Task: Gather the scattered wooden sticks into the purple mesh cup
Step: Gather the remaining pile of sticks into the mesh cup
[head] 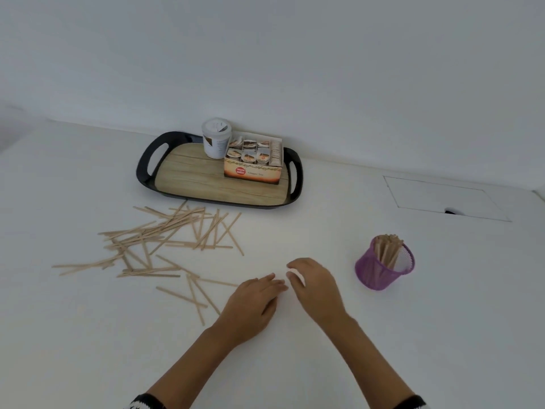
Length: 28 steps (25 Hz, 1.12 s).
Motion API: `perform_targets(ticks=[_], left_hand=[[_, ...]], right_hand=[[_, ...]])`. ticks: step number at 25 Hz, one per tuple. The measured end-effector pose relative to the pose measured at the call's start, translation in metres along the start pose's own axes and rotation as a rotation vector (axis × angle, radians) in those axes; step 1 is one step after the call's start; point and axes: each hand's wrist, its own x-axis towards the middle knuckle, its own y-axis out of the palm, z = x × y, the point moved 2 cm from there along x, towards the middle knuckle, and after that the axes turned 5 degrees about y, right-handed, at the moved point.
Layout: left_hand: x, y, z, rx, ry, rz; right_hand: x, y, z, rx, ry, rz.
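Several thin wooden sticks (165, 240) lie scattered on the white table, left of centre, in a loose heap. A purple mesh cup (383, 265) stands at the right, tilted a little, with a bundle of sticks upright inside it. My left hand (253, 305) rests flat on the table just right of the nearest sticks, fingers together, holding nothing. My right hand (315, 287) hovers beside it, fingers loosely curved and apart, also holding nothing. The two hands almost touch at the fingertips. The cup is about a hand's width right of my right hand.
A black-rimmed tray (147, 160) with a wood-pattern floor sits at the back, holding a white lidded tub (216, 138) and a box of tea sachets (253, 159). A rectangular hatch (442, 196) is set into the table at back right. A wall runs behind.
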Motion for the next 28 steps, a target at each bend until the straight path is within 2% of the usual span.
perform_targets(ticks=[2, 5, 9, 11, 13, 19, 25, 28], left_hand=[[-0.026, -0.022, 0.022, 0.077, 0.021, -0.080], [-0.063, -0.061, 0.070, 0.210, -0.116, -0.164], [-0.111, -0.122, 0.148, 0.367, -0.537, -0.276], [-0.134, -0.145, 0.182, 0.367, -0.756, -0.287], [-0.150, -0.158, 0.207, 0.335, -0.885, -0.250], [-0.130, -0.148, 0.218, 0.317, -0.789, -0.120], [-0.090, -0.120, 0.176, 0.241, -0.635, -0.074], [-0.088, -0.120, 0.179, 0.137, -0.465, -0.065]], right_hand=[[-0.008, 0.036, 0.029, 0.005, 0.028, 0.123], [-0.012, 0.076, 0.063, -0.010, 0.081, 0.269], [-0.015, 0.114, 0.096, -0.227, 0.041, 0.314], [-0.017, 0.127, 0.105, -0.291, 0.047, 0.253], [-0.018, 0.137, 0.113, -0.344, 0.098, 0.227], [-0.014, 0.151, 0.134, -0.391, 0.153, 0.164], [-0.012, 0.148, 0.139, -0.368, 0.205, 0.153], [-0.008, 0.164, 0.160, -0.365, 0.298, 0.105]])
